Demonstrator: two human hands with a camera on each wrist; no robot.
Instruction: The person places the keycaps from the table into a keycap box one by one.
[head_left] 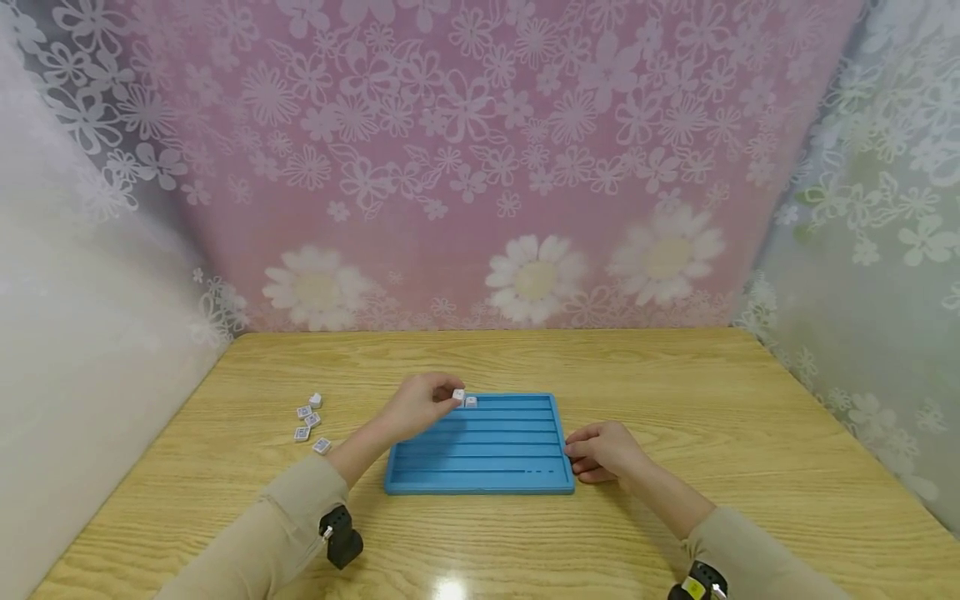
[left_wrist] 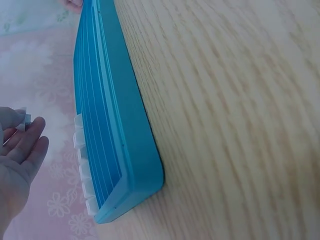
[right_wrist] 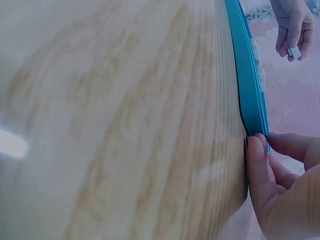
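My left hand (head_left: pixel 420 406) is over the back of a blue ridged tray (head_left: pixel 480 454), pinching a small white keycap (head_left: pixel 459 394) between thumb and fingers. In the right wrist view the held keycap (right_wrist: pixel 294 52) shows above the tray's far side. Another keycap (head_left: pixel 471 402) sits in the back row just right of it. Along that row the left wrist view shows several white keycaps (left_wrist: pixel 86 172), partly hidden in the head view by my left hand. At the tray's right edge, my right hand (head_left: pixel 606 450) grips the rim near the front corner with thumb and fingers.
Several loose white keycaps with blue markings (head_left: pixel 312 420) lie on the wooden table (head_left: pixel 637 375) left of the tray, close to my left forearm. A pink flowered curtain (head_left: pixel 435 167) hangs behind the table, with pale curtains at both sides.
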